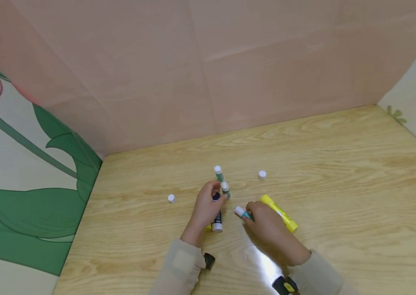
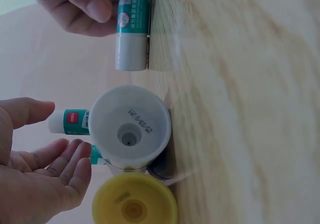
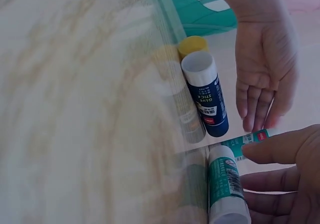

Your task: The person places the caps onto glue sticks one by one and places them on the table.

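Note:
My left hand (image 1: 208, 205) reaches over a navy glue stick (image 1: 217, 219) with white ends, its fingers loosely spread around an upright green-and-white glue stick (image 1: 225, 189). In the left wrist view a gap shows between its thumb and that stick. Another green glue stick (image 1: 218, 173) stands just behind. My right hand (image 1: 268, 223) is over a green glue stick (image 3: 227, 184) lying on the table. Its thumb (image 3: 270, 148) stands off the stick while the other fingers lie close beside it; contact is unclear. A yellow glue stick (image 2: 135, 199) lies against the navy one, mostly hidden in the head view.
A long yellow tube (image 1: 279, 213) lies just beyond my right hand. Small white caps sit on the wooden table (image 1: 126, 237), one at left (image 1: 171, 198), one at back right (image 1: 262, 175). A pink cloth backdrop (image 1: 208, 73) rises behind the table, with a flower-patterned panel (image 1: 19, 172) at left.

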The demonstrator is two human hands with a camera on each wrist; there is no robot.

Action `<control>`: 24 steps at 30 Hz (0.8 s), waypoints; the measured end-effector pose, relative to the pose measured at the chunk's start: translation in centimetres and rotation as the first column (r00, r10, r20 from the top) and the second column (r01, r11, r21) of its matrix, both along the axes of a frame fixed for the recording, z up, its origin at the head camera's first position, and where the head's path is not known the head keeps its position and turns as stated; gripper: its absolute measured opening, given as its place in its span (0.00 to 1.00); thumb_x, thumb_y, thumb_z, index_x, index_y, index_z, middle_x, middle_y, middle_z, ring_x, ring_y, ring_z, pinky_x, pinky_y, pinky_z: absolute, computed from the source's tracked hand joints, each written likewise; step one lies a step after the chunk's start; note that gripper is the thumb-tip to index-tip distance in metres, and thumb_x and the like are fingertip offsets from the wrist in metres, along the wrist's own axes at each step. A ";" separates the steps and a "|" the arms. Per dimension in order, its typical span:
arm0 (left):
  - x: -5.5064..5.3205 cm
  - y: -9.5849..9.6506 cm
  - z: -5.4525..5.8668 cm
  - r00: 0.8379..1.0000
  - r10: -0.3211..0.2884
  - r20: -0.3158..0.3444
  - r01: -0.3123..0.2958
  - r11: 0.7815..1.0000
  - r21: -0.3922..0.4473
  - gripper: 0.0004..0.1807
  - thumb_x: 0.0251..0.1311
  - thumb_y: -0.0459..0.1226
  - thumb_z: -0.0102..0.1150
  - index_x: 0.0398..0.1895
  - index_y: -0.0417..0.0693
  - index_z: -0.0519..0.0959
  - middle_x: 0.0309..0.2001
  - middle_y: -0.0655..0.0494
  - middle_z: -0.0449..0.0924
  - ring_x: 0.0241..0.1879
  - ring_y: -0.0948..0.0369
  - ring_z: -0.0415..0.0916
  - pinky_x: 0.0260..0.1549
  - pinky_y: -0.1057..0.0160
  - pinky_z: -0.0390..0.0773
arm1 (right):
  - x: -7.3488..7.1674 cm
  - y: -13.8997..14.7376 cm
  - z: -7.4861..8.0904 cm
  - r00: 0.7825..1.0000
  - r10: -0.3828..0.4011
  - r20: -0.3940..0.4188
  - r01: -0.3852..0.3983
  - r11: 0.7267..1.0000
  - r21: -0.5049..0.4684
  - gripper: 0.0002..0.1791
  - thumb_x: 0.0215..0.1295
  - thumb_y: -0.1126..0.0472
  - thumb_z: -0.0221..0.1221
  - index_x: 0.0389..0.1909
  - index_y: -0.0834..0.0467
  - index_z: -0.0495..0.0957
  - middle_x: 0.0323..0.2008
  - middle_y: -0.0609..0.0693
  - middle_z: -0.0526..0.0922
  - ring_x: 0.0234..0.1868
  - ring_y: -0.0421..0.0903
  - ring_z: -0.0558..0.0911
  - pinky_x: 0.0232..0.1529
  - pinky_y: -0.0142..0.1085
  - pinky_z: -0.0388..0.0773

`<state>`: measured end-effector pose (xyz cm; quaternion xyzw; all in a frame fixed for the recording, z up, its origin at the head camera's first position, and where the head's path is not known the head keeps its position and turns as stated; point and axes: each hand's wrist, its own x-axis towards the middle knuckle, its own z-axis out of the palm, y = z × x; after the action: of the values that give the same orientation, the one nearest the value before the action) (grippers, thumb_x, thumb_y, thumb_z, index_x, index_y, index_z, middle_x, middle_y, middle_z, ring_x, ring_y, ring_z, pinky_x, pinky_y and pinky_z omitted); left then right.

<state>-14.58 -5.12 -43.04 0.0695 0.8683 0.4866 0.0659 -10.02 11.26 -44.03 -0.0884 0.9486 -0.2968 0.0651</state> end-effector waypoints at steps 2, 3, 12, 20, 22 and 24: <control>0.0 0.0 0.0 1.000 0.000 -0.001 0.000 1.000 -0.008 0.20 0.54 0.36 0.54 0.51 0.41 0.66 0.47 0.50 0.68 0.47 0.57 0.67 0.47 0.58 0.67 | 0.0 0.0 0.1 1.000 0.001 -0.007 -0.001 1.000 0.002 0.09 0.50 0.61 0.60 0.30 0.61 0.73 0.24 0.48 0.71 0.22 0.41 0.68 0.20 0.32 0.66; 0.0 0.1 0.1 1.000 0.001 0.001 -0.001 1.000 -0.011 0.20 0.54 0.36 0.55 0.51 0.41 0.66 0.47 0.51 0.68 0.47 0.57 0.67 0.47 0.58 0.67 | 0.0 0.0 0.2 1.000 0.001 -0.007 -0.001 1.000 0.005 0.10 0.50 0.60 0.60 0.31 0.61 0.73 0.24 0.48 0.71 0.22 0.41 0.68 0.20 0.31 0.66; -0.1 0.4 0.1 1.000 -0.002 0.011 0.002 0.998 -0.060 0.20 0.54 0.36 0.55 0.51 0.43 0.67 0.47 0.53 0.68 0.46 0.58 0.67 0.45 0.60 0.68 | 0.1 0.1 1.1 0.999 0.016 -0.044 -0.016 1.000 -0.003 0.12 0.51 0.59 0.60 0.33 0.63 0.74 0.26 0.50 0.73 0.24 0.42 0.69 0.23 0.33 0.68; -0.2 0.6 0.2 1.000 -0.015 -0.013 0.014 0.998 -0.063 0.20 0.54 0.35 0.55 0.50 0.40 0.67 0.46 0.50 0.68 0.46 0.56 0.68 0.45 0.61 0.69 | 0.2 0.7 1.9 0.998 -0.017 -0.060 0.007 0.988 -0.157 0.11 0.52 0.61 0.58 0.34 0.64 0.74 0.29 0.52 0.75 0.30 0.46 0.74 0.29 0.38 0.72; -0.3 0.7 0.2 1.000 -0.016 -0.017 0.015 0.998 -0.066 0.20 0.54 0.35 0.55 0.50 0.40 0.67 0.46 0.50 0.68 0.46 0.56 0.68 0.44 0.61 0.69 | 0.2 0.9 2.0 0.998 -0.025 -0.066 0.012 0.983 -0.184 0.11 0.52 0.62 0.58 0.35 0.64 0.74 0.29 0.52 0.75 0.31 0.48 0.75 0.30 0.40 0.73; -0.3 0.8 0.2 1.000 -0.019 -0.016 0.017 0.998 -0.067 0.20 0.54 0.35 0.55 0.50 0.40 0.67 0.46 0.50 0.68 0.46 0.56 0.68 0.44 0.61 0.69 | 0.1 1.2 2.0 0.997 -0.027 -0.070 0.013 0.979 -0.203 0.11 0.52 0.63 0.58 0.34 0.65 0.74 0.29 0.52 0.76 0.32 0.48 0.75 0.31 0.40 0.73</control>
<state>-14.88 -4.32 -42.84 0.0791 0.8840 0.4561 0.0654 -9.93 12.44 -41.98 -0.0955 0.9161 -0.3890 0.0185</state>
